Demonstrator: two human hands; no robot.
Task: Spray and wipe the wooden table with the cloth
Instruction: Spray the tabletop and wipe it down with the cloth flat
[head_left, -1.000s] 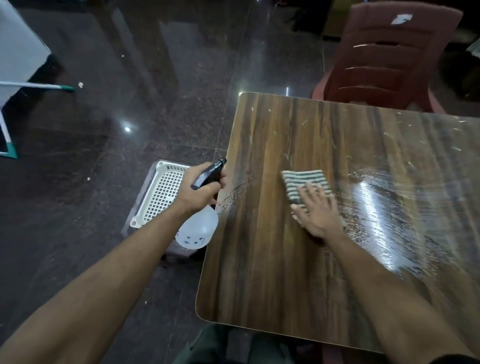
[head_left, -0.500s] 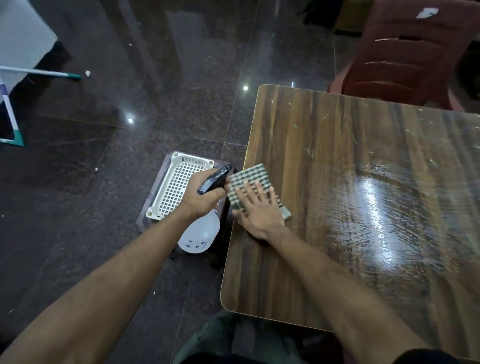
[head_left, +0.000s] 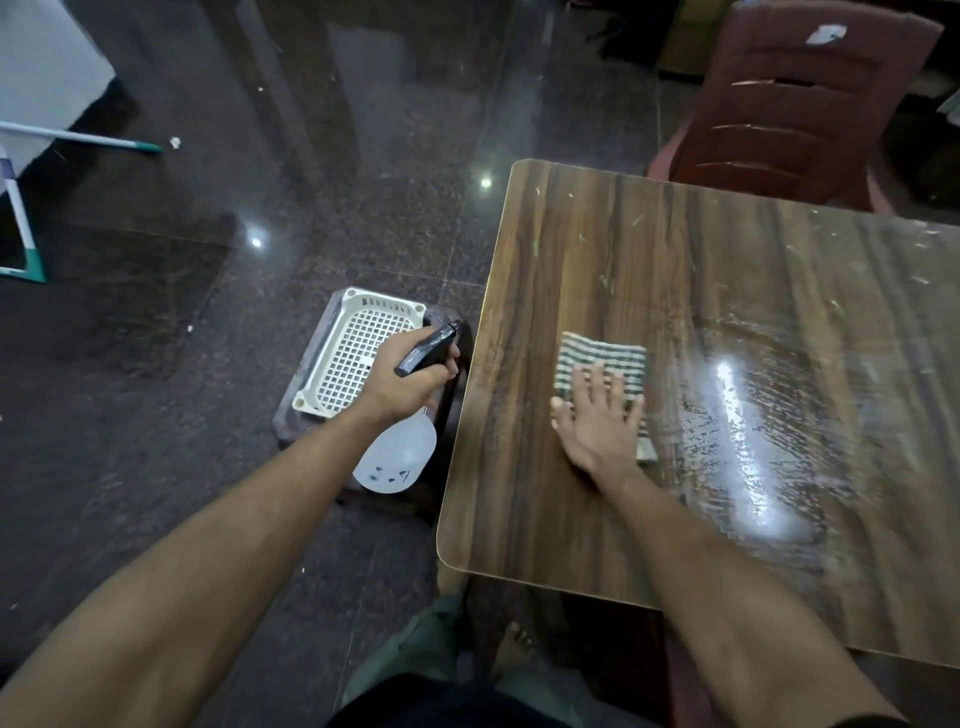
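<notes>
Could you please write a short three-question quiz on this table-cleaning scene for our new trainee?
1. True or false: the right hand presses flat on the striped cloth.
2. What does the left hand grip? A) spray bottle B) white basket C) cloth
3. Fill in: the wet sheen on the wooden table lies to the ___ of the cloth.

Key: 1 true; 2 A; 3 right

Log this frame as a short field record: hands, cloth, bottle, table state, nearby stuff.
left hand: grips spray bottle, held off the table's left edge
right hand: flat, fingers spread, pressing striped cloth
table: wooden; wet sheen right of cloth, pale specks toward far edge
basket: white, on a dark stool beside the table
chair: maroon plastic, far side
</notes>
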